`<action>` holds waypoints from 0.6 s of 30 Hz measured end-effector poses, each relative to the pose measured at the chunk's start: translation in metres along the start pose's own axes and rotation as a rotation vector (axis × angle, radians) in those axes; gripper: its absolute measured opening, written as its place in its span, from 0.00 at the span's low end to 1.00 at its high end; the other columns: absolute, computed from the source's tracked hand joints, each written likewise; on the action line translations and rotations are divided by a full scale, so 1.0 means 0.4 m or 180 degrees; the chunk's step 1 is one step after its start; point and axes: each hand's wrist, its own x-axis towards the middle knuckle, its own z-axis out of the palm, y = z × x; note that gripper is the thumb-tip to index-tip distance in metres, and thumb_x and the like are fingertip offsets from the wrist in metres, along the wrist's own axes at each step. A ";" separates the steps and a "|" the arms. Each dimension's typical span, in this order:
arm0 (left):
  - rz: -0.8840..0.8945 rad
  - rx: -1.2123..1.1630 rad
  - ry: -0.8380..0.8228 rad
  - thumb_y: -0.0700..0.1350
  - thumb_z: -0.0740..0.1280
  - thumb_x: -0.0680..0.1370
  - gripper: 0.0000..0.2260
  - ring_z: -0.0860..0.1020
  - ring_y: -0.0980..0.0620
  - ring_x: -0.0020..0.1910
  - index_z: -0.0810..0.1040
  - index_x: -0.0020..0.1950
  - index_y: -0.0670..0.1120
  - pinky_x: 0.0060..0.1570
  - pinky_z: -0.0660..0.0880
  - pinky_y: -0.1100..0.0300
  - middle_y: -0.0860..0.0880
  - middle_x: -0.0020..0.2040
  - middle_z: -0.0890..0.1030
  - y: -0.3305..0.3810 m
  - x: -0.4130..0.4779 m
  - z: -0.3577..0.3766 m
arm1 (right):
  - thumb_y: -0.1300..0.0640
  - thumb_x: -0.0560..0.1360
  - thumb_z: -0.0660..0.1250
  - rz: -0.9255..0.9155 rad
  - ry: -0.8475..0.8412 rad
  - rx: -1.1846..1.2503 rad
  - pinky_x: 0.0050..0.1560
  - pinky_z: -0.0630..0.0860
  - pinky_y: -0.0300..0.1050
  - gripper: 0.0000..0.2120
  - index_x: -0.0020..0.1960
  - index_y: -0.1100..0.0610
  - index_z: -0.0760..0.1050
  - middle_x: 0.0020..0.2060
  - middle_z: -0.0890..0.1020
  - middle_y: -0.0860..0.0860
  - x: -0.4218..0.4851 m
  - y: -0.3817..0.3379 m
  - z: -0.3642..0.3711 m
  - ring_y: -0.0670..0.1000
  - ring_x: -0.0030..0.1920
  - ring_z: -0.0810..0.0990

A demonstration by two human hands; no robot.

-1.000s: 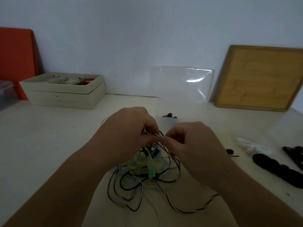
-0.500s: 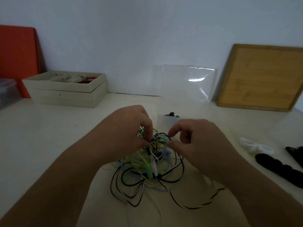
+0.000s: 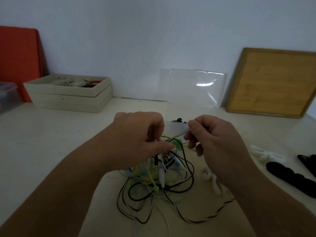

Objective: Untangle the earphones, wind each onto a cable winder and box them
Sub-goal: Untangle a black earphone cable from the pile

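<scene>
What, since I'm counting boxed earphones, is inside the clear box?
Small dark pieces show inside the box, too small to identify. The right hand covers its right part, so more may be hidden.

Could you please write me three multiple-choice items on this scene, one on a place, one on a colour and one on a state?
1. Where is the wooden board?
A) leaning on the wall at the back right
B) lying flat at the front edge
C) held up in the air

2. What colour is the panel at the far left?
A) blue
B) orange
C) green

3. What is the right hand doing?
A) resting flat and open
B) pinching a cable that rises from the earphone tangle
C) gripping a pair of scissors

Answers: 1 A, it stands tilted against the wall; 2 B, it reads plainly orange-red; 3 B, thumb and forefinger close on the cable.
</scene>
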 end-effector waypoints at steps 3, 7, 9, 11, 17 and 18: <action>-0.0023 0.0203 -0.0144 0.61 0.73 0.69 0.10 0.74 0.63 0.42 0.78 0.44 0.59 0.46 0.62 0.60 0.58 0.40 0.77 -0.001 0.000 -0.001 | 0.52 0.80 0.63 0.0049 0.0168 0.0017 0.30 0.73 0.37 0.14 0.38 0.56 0.79 0.30 0.82 0.47 0.000 0.000 -0.002 0.41 0.27 0.76; 0.0106 0.0145 0.0180 0.58 0.75 0.68 0.07 0.76 0.62 0.41 0.85 0.42 0.58 0.51 0.67 0.56 0.60 0.39 0.79 -0.015 0.008 -0.002 | 0.48 0.80 0.61 0.0226 0.0527 -0.0122 0.35 0.76 0.51 0.20 0.35 0.56 0.77 0.30 0.81 0.53 0.006 0.014 -0.012 0.54 0.32 0.79; 0.0142 -0.0076 0.0331 0.56 0.75 0.69 0.05 0.78 0.62 0.41 0.86 0.42 0.58 0.51 0.70 0.56 0.60 0.39 0.81 -0.025 0.009 -0.003 | 0.48 0.81 0.61 0.0255 0.0611 -0.0184 0.34 0.75 0.51 0.21 0.33 0.57 0.77 0.29 0.80 0.53 0.009 0.016 -0.018 0.53 0.31 0.78; 0.0175 -0.0246 0.0420 0.54 0.75 0.70 0.03 0.79 0.62 0.41 0.87 0.42 0.58 0.48 0.73 0.59 0.60 0.39 0.82 -0.032 0.011 -0.005 | 0.48 0.80 0.62 0.0251 0.0659 -0.0273 0.33 0.74 0.48 0.22 0.32 0.58 0.76 0.27 0.80 0.54 0.012 0.015 -0.025 0.50 0.29 0.76; 0.0350 -0.1022 0.1022 0.43 0.76 0.71 0.05 0.83 0.61 0.43 0.88 0.44 0.51 0.45 0.74 0.74 0.57 0.40 0.85 -0.026 0.016 -0.019 | 0.46 0.79 0.64 0.0152 0.0455 -0.1172 0.27 0.65 0.41 0.27 0.28 0.63 0.75 0.19 0.71 0.51 0.025 0.034 -0.036 0.46 0.19 0.66; 0.0342 -0.1067 0.1055 0.42 0.76 0.71 0.05 0.83 0.60 0.42 0.87 0.44 0.51 0.44 0.74 0.73 0.57 0.40 0.86 -0.026 0.016 -0.019 | 0.45 0.79 0.64 0.0125 0.0405 -0.1280 0.28 0.66 0.41 0.28 0.28 0.65 0.75 0.20 0.72 0.54 0.026 0.038 -0.034 0.48 0.21 0.66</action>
